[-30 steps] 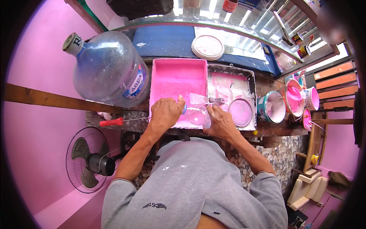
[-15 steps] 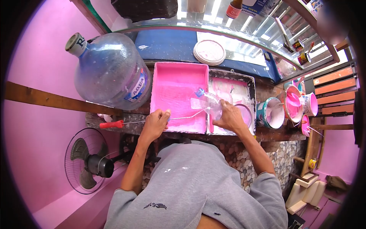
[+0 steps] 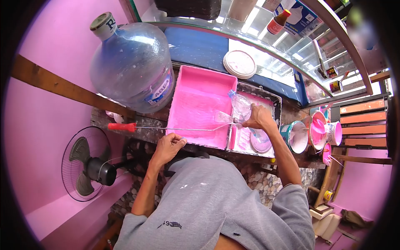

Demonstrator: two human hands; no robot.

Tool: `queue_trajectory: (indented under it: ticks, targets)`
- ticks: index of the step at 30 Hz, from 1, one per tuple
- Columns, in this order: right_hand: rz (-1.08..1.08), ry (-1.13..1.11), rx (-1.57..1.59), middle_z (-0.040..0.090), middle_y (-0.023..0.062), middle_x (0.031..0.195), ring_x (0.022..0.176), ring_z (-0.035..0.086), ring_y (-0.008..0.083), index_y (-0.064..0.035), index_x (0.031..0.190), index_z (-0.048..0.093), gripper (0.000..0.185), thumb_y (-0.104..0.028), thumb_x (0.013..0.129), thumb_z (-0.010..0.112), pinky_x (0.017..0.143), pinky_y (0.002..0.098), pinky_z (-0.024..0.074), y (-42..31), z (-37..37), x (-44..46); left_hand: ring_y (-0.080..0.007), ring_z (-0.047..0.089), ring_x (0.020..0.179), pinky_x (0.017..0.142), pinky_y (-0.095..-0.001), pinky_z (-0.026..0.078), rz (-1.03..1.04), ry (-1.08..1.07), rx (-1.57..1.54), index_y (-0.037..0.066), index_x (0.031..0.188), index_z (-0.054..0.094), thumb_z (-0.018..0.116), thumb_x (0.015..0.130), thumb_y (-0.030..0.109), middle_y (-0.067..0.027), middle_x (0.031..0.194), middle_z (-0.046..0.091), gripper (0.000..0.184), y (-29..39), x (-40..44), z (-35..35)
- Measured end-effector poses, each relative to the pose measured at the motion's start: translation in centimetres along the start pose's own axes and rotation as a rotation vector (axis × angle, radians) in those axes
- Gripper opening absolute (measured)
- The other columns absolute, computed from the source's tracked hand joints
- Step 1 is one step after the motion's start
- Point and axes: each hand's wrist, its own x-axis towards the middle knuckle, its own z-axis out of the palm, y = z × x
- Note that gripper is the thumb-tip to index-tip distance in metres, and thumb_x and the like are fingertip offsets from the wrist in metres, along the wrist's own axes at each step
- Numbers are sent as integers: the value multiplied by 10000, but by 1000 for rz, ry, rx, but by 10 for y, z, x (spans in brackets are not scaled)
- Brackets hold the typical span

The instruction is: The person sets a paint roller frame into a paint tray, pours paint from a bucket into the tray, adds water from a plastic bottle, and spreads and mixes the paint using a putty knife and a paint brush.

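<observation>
My right hand [image 3: 261, 118] is closed around a clear plastic bottle [image 3: 241, 105], which is held over the black-rimmed tray [image 3: 277, 109] with its bluish neck toward the pink tray. My left hand [image 3: 168, 148] is pinched at the front edge of the pink paint tray [image 3: 204, 85], with a small blue cap partly showing at its fingertips. A roller frame with a red handle [image 3: 122, 127] stretches across the pink tray. A scraper [image 3: 223, 117] lies by the divide between the trays, near a round pink lid [image 3: 260, 141].
A large water jug [image 3: 131, 66] stands at the left, above a fan [image 3: 89, 168]. White lids [image 3: 240, 63] lie behind the trays. Paint buckets [image 3: 298, 137] stand at the right. A glass case with a red-labelled bottle [image 3: 276, 25] is at the back.
My hands have moved apart, the left away from the bottle with the blue cap. The bottle has shifted right and back in my right hand. The camera view has turned slightly.
</observation>
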Motion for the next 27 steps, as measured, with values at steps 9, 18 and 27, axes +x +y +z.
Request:
queue_trajectory:
  ticks: [9, 18, 27]
  targets:
    - [25, 8, 9, 638, 294, 869, 819, 642, 406, 98, 941, 603, 696, -454, 542, 745, 754, 452, 511, -9, -4, 2, -150, 580, 672, 640, -302, 469, 5, -11, 9, -21, 901, 645, 637, 879, 338, -85, 729, 633, 359, 12, 1, -2]
    - [-111, 400, 294, 637, 252, 901, 856, 635, 391, 41, 1144, 519, 726, -399, 605, 730, 779, 443, 504, -24, 5, -21, -63, 550, 698, 624, -228, 462, 344, 75, -188, -20, 1005, 633, 615, 913, 277, -11, 775, 618, 311, 100, 51, 6]
    - [-220, 498, 411, 596, 217, 994, 881, 619, 358, 56, 1141, 517, 673, -336, 641, 740, 793, 412, 507, -36, 9, -56, -123, 629, 870, 780, -270, 504, 371, -159, -347, -13, 1066, 634, 661, 886, 303, -95, 925, 685, 365, 156, 74, 18]
